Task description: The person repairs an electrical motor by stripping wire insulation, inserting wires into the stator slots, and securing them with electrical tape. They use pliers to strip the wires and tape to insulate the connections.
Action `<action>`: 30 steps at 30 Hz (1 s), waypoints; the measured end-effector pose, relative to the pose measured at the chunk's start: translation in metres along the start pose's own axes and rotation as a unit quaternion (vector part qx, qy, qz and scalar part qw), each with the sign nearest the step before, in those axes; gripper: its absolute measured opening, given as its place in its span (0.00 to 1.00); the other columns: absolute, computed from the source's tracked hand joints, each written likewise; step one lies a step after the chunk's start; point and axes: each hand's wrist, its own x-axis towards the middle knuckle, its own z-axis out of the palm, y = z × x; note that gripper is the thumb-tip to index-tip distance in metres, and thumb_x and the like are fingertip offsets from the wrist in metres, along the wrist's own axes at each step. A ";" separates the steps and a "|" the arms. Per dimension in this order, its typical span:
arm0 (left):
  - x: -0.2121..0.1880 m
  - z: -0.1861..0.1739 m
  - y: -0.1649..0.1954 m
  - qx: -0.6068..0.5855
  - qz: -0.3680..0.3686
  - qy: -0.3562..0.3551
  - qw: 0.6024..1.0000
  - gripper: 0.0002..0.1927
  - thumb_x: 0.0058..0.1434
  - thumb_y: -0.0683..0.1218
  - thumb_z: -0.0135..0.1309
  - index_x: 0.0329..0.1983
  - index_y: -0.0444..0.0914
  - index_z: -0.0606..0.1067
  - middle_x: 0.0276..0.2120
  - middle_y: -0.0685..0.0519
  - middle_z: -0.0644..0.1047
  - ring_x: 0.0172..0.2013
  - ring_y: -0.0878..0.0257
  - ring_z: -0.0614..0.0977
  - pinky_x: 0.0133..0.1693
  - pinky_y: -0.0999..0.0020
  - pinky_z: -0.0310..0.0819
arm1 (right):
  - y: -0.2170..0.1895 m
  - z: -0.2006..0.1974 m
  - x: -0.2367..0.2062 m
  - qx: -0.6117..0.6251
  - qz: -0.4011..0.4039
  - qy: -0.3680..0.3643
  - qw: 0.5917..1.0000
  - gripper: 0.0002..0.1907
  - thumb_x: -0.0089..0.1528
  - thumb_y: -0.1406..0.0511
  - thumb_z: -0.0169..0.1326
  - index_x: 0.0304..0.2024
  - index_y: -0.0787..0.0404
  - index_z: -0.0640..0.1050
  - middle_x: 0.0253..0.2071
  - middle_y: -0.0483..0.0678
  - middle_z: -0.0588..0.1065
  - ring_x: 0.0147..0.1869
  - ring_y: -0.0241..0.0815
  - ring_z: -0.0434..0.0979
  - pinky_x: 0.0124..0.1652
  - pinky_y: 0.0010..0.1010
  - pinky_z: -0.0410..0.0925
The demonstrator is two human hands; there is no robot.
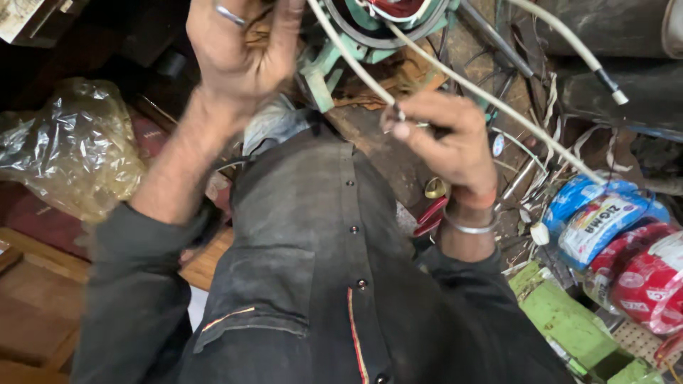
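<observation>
Two hands up | right hand (448, 131) pinches thin white sleeved wire (491, 99) | left hand (238, 46) loosely curled near green motor stator (370, 35), holding unclear | keep wire taut

Shirt (313, 270): dark grey woven cloth, matt, dusty-looking, small glossy buttons, thin red-orange trim at the pocket edge

White sleeving (491, 103): smooth, slightly glossy, plastic-like tube, pinched in the fingers (402, 121) of the right hand (445, 139)

Motor housing (370, 35): pale green painted metal, dull and scuffed; copper-red winding inside shows some sheen

Bangle (466, 226) on the right wrist and ring (229, 14) on the left hand (238, 50): bright polished metal

Bag (71, 146): clear crinkled plastic film, shiny, yellowed

Wire rolls (619, 242): glossy plastic wrap, blue-white and red-white

Green box (569, 323): matt card

Floorboards (28, 299): brown wood, worn, low sheen
</observation>
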 end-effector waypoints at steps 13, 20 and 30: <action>-0.070 0.021 0.091 -0.124 -0.199 -0.209 0.949 0.08 0.66 0.42 0.65 0.47 0.38 0.82 0.31 0.51 0.81 0.26 0.66 0.82 0.30 0.71 0.74 | -0.013 0.027 0.015 0.171 0.027 0.138 0.975 0.11 0.73 0.78 0.55 0.58 0.72 0.77 0.40 0.54 0.79 0.37 0.40 0.83 0.33 0.25 0.76; -0.083 0.028 0.084 -0.137 -0.203 -0.170 0.954 0.08 0.66 0.39 0.60 0.47 0.34 0.80 0.32 0.49 0.80 0.28 0.63 0.82 0.30 0.70 0.74 | -0.029 0.013 0.013 -0.050 -0.021 -0.005 0.998 0.14 0.61 0.77 0.63 0.50 0.70 0.79 0.46 0.57 0.79 0.44 0.43 0.80 0.45 0.31 0.74; -0.089 0.077 0.075 -0.192 -0.340 -0.100 0.915 0.06 0.68 0.40 0.60 0.45 0.33 0.78 0.30 0.50 0.82 0.29 0.69 0.84 0.31 0.76 0.80 | -0.041 -0.008 0.011 -0.236 -0.056 0.010 0.970 0.16 0.62 0.79 0.64 0.52 0.66 0.82 0.50 0.53 0.80 0.49 0.44 0.83 0.47 0.28 0.74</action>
